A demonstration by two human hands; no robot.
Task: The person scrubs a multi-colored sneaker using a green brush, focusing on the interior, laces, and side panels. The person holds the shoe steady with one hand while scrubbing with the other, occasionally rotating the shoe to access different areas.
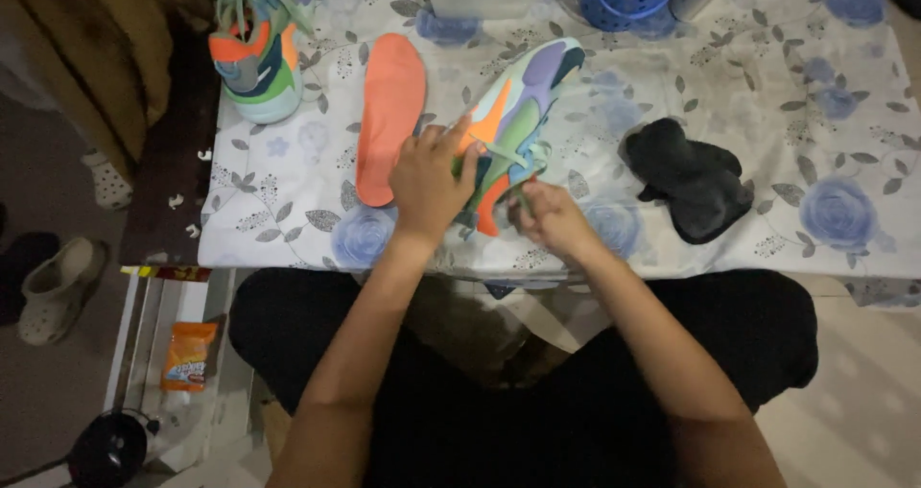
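Floral cloth [729,85] covers the low table at which the person sits. Near its front edge a mint, purple and orange sneaker [518,114] lies on its side, lace side turned up for access. The left hand [430,179] presses it flat, fingers spread over the tongue; the right hand [549,215] pinches a pale green lace [513,157]. Beside it lie an orange insole [389,114], the matching shoe [261,51] and a black cloth [693,179].

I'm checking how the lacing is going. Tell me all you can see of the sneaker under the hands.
The sneaker lies on its side on the flowered tablecloth, toe pointing away. Its upper is mint green, purple and orange, seemingly fabric. The left hand presses its middle; the right hand pulls a pale green lace. An orange insole lies beside it.
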